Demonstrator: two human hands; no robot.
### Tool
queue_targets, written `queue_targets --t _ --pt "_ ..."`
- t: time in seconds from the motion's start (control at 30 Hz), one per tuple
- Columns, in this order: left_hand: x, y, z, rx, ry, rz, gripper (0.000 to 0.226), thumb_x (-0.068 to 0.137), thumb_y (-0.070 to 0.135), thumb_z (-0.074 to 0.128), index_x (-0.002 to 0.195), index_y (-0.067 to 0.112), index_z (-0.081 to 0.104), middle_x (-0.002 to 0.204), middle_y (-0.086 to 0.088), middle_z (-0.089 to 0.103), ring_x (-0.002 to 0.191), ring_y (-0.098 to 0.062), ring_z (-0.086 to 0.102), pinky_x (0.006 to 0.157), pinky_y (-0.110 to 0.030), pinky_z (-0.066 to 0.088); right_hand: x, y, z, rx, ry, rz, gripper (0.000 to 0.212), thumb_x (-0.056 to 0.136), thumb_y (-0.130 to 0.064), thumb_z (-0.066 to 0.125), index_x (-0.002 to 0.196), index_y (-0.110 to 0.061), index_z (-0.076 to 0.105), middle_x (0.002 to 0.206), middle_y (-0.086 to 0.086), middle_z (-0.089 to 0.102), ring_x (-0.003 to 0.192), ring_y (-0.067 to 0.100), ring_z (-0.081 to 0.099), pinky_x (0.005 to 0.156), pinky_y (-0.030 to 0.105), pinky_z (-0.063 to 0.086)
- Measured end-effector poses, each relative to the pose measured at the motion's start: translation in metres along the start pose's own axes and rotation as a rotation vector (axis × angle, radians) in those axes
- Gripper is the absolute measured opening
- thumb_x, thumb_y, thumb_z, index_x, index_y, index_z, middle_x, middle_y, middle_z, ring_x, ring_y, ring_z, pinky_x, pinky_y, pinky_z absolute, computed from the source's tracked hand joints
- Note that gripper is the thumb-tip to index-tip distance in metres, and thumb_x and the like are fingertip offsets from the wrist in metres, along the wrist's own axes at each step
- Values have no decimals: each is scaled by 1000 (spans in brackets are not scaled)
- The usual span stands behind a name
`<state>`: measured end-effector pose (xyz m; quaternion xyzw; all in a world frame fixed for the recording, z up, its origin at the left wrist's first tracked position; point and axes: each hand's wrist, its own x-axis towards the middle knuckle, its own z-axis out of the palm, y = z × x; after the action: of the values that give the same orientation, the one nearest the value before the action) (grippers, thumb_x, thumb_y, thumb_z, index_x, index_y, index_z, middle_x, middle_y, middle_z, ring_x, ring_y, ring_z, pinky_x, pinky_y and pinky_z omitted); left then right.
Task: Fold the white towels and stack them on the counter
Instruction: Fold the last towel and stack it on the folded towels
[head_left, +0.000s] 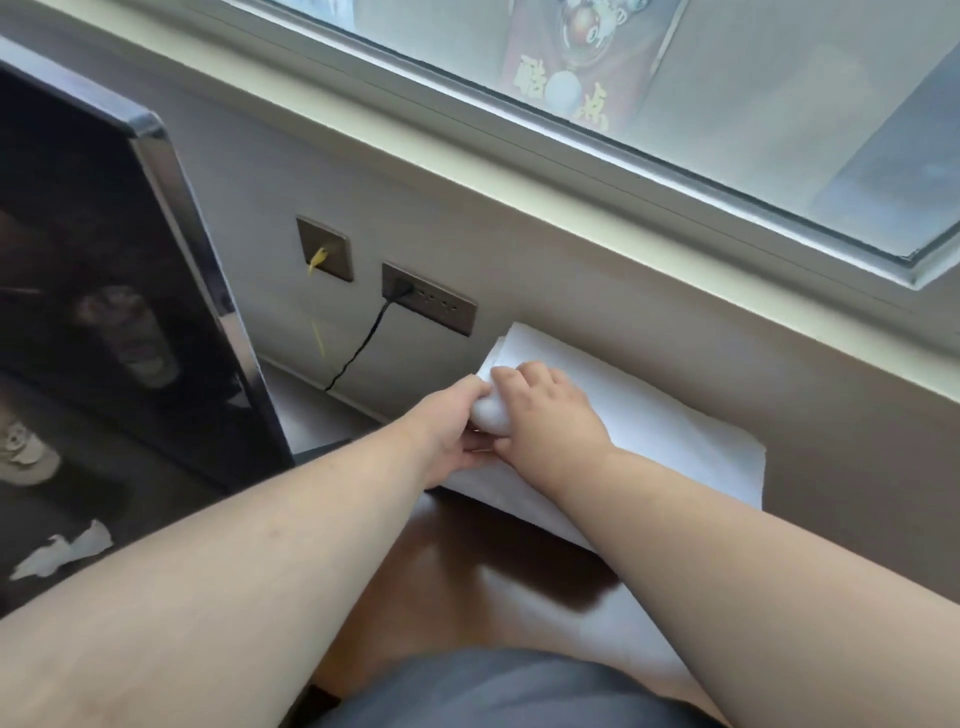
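Flat folded white cloth towel (649, 431) lies at frame centre-right on the dark glossy wooden counter (467, 566), its far edge against the beige wall (571, 270). My left hand (447, 436) and right hand (550, 410) both pinch a bunched white corner at its left end. Risk as I see it: pulling there drags the layers askew, or pushes them over the near edge. Black plugged cord (358, 353) and grey socket plate (428, 306) just left; dark framed mirror panel (119, 291) far left; window (675, 78) along the top.
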<state>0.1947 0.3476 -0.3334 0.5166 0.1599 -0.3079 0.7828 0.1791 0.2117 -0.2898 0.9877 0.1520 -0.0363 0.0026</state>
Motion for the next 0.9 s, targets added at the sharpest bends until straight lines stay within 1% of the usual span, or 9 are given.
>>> queue_targets --t 0.17,0.3,0.47,0.53,0.63,0.7,0.77,0.83,0.9 --pt "20 24 -9 10 -29 -125 53 89 50 56 126 13 60 110 -11 71 97 -27 70 77 -40 57 -1 4 10 49 -55 -37 55 84 -38 59 135 -28 43 115 -1 52 106 25 50 88 37 43" --pt "38 44 4 231 66 -140 66 77 58 71 122 12 56 105 -13 72 92 -30 72 90 -43 55 -1 6 11 65 -67 -65 54 83 -34 57 135 -27 44 113 -2 55 103 25 52 85 36 45" --pt "53 65 22 351 49 -109 73 79 49 74 135 9 49 125 -17 61 107 -37 64 95 -53 50 1 10 11 95 -58 -70 56 82 -35 59 136 -26 44 117 -1 55 106 25 52 87 37 45" --pt "60 72 26 367 45 -44 67 82 39 75 135 8 48 125 -16 62 110 -35 63 98 -52 48 1 9 11 101 -50 -75 57 82 -36 60 135 -26 45 117 0 56 106 26 53 87 38 47" --pt "69 78 34 463 88 123 45 83 28 74 122 12 57 111 -10 69 99 -29 67 93 -45 52 1 11 11 109 -18 -64 54 81 -36 61 133 -25 48 113 1 57 103 27 54 84 39 47" --pt "72 79 39 556 123 208 38 84 31 72 117 18 58 110 -5 68 96 -24 66 91 -39 53 3 15 10 116 11 -42 51 82 -35 60 131 -26 51 111 0 56 101 26 53 84 38 46" --pt "75 81 42 748 189 245 42 86 37 66 123 19 55 117 -3 64 103 -23 61 91 -33 48 5 18 9 132 27 -13 46 85 -36 58 129 -26 53 112 0 55 103 25 51 85 38 44" --pt "78 81 46 984 253 214 53 91 40 60 136 16 48 131 -6 57 116 -27 55 95 -32 44 6 17 9 141 22 -2 42 88 -40 55 129 -28 54 112 0 55 105 25 50 88 39 44" --pt "80 79 52 1106 307 160 60 94 41 55 144 13 38 140 -11 50 124 -31 50 98 -33 39 3 15 9 160 1 -23 44 90 -47 52 131 -29 53 113 0 55 107 25 49 91 40 43"
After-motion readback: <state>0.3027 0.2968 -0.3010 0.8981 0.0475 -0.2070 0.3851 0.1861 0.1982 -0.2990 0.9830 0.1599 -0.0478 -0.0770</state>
